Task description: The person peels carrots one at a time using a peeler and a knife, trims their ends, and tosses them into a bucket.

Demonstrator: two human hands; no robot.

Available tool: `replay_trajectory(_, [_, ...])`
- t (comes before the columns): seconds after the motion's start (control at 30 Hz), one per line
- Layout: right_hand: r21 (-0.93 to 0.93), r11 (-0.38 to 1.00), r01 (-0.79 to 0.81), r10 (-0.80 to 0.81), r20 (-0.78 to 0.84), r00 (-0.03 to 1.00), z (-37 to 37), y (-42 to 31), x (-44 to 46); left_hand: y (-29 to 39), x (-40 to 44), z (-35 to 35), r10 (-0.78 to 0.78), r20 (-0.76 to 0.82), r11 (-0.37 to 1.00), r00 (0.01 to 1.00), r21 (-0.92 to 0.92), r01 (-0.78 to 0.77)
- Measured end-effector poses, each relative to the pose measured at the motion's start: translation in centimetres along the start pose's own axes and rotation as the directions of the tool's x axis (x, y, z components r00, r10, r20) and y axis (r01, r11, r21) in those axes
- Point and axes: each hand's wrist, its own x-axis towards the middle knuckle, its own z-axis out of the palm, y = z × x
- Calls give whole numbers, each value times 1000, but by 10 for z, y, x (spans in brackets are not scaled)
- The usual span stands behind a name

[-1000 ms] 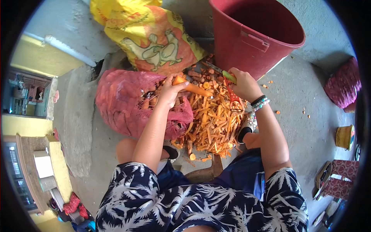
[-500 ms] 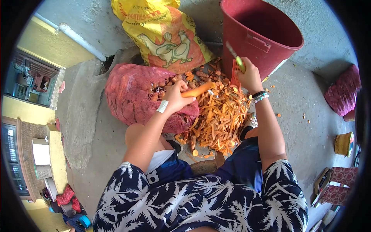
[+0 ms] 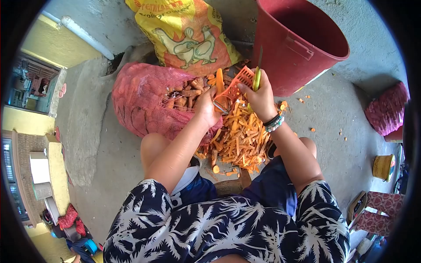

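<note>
My left hand (image 3: 208, 108) is closed around a peeled orange carrot (image 3: 219, 79), whose far end points away from me. In my right hand (image 3: 262, 100) are two tools: an orange peeler (image 3: 240, 84) with a perforated handle and a knife (image 3: 257, 79) with a yellow-green handle, its blade pointing away. The peeler's head lies against the carrot's near part, beside my left fingers. Beneath both hands spreads a heap of carrot peelings (image 3: 245, 140). An open red mesh sack (image 3: 142, 103) holding unpeeled carrots (image 3: 190, 93) lies to the left.
A yellow and orange feed sack (image 3: 188, 44) with printed chickens stands against the wall. Beside it rises a large red bin (image 3: 285, 57). Farther right are a purple mesh sack (image 3: 386, 109) and a yellow bucket (image 3: 384, 168). Scraps lie on the concrete floor (image 3: 324, 144).
My right hand has moved left and brought the peeler to the carrot. My left hand has turned the carrot from pointing right to pointing away. The view has shifted slightly.
</note>
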Motion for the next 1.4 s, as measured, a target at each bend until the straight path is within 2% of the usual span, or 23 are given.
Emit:
replay_trajectory(0.1, [146,988,-55,47,56,997,-2,8,9,4,-8,12,24,-8,998,1000,-65,-24])
replay_trajectory(0.2, [107,991,-80,70,98,993,-3,10,14,9,-26,29,3,-7,1000,1000,2,-3])
replay_trajectory(0.3, [156,980,-121,108,85,990,-5,19,25,8,-29,21,-16,59,973,998,229,2])
replay_trajectory(0.33, [213,966,-146,144,23,989,-11,18,31,9,-34,18,-85,106,952,991,304,49])
replay_trajectory(0.4, [98,994,54,-34,-190,981,-34,45,57,13,-39,11,-158,147,921,977,378,92])
replay_trajectory(0.47, [-308,947,86,-220,-433,874,-59,57,72,18,-40,2,-231,308,942,923,309,132])
replay_trajectory(0.5, [-305,948,91,-223,-433,874,-63,56,73,21,-41,1,-257,389,948,885,278,153])
replay_trajectory(0.57, [-5,995,-98,84,-477,875,-68,55,73,25,-43,4,-201,294,960,934,247,129])
replay_trajectory(0.67, [-63,996,-64,40,-329,944,-65,55,60,35,-38,-4,-189,131,959,973,238,154])
replay_trajectory(0.7, [-273,955,118,-179,-211,961,-65,57,59,40,-35,-9,-215,113,924,970,346,164])
replay_trajectory(0.77, [-453,886,98,-92,36,995,-76,58,49,44,-24,-10,-180,-110,753,977,624,209])
replay_trajectory(0.8, [-531,844,70,-34,79,996,-78,55,43,47,-7,-20,-180,-112,584,977,787,197])
replay_trajectory(0.83, [-605,795,45,32,116,993,-81,55,40,55,-9,3,-102,-119,383,988,912,150])
replay_trajectory(0.87, [-669,743,-4,89,93,992,-84,63,41,71,-7,29,-143,-96,338,985,931,140])
replay_trajectory(0.93, [-644,764,-45,79,24,997,-91,54,40,94,-1,97,66,101,359,993,926,-118])
replay_trajectory(0.97, [-617,783,-74,65,-37,997,-93,50,42,117,8,127,24,332,282,943,903,-325])
replay_trajectory(1.0, [-636,768,-77,58,-51,997,-98,53,46,126,4,161,110,552,427,826,724,-541])
replay_trajectory(1.03, [-637,768,-73,54,-49,997,-99,50,47,120,-11,197,415,561,427,716,575,-698])
replay_trajectory(1.07, [-627,774,-86,56,-67,996,-101,47,46,127,-12,216,512,704,265,492,416,-870])
replay_trajectory(1.17, [-622,773,-125,90,-87,992,-104,41,46,135,-23,218,545,638,-87,544,689,-720])
replay_trajectory(1.27, [-606,789,-98,76,-62,995,-104,35,45,122,-12,151,665,587,-127,462,698,-704])
replay_trajectory(1.33, [-615,786,-66,55,-37,998,-103,32,45,122,-5,98,694,440,-80,570,834,-546])
replay_trajectory(1.4, [-624,780,-51,54,-14,998,-102,33,44,127,11,33,698,371,7,612,852,-524])
